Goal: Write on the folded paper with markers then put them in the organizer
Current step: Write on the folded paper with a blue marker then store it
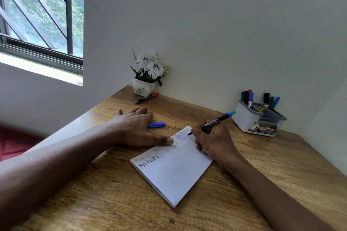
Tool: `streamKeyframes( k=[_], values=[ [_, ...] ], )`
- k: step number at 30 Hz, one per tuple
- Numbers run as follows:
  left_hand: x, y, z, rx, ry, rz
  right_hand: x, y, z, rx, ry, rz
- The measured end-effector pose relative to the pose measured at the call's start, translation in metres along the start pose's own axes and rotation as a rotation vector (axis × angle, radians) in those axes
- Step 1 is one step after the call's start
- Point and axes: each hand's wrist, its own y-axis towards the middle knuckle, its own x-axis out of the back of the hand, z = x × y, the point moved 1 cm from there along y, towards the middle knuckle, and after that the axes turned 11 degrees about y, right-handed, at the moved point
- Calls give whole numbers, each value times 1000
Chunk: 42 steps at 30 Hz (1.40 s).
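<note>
**While the left hand pins the paper, the right hand writes at its far corner**

As I watch over the head camera from my remote station, a barred window (37,15) fills the upper left, above the left edge of the wooden tabletop (112,202). The left hand (134,127) lies palm down toward the far left part of the tabletop. Its fingers are straight and close together, and its thumb is spread out to the right, pressing on the edge of the folded paper (174,172).

In the far left corner, against the wall, stands a white flower pot (144,88). A red-capped marker (146,98) lies just in front of it. A blue cap (157,124) lies on the tabletop just beside the left hand's fingertips, with its near end hidden by them.

The folded paper lies flat at the middle of the tabletop, turned at an angle so one corner points at the near edge. Rows of coloured lettering run along its far-left side.

The right hand (214,142) rests on the paper's right side. Its fingers are curled and pinch a black marker (214,121), whose tip touches the paper near the far corner and whose blue-green end points up to the right.

Toward the far right corner sits the grey organizer (249,122), well apart from the paper. Several upright markers (250,99) stand in its rear compartments.
</note>
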Motion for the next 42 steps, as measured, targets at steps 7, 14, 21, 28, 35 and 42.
streamKeyframes(
  k=[7, 14, 21, 28, 35, 42],
  values=[
    [-1, -1, 0, 7, -8, -2, 0, 0, 0, 13, -58, -8],
    [2, -1, 1, -2, -29, 16, -1, 1, 1, 44, -113, -26],
    [0, -2, 4, -22, -111, -99, 5, 2, -1, -93, 223, -73],
    [4, -3, 2, -20, -140, -366, 8, 3, 0, -117, 481, 45],
    [1, -3, 0, -155, -616, -593, 13, 0, 2, -62, 534, 232],
    [0, -6, -9, -333, -688, -496, 14, -4, 2, 18, 532, 303]
  ],
)
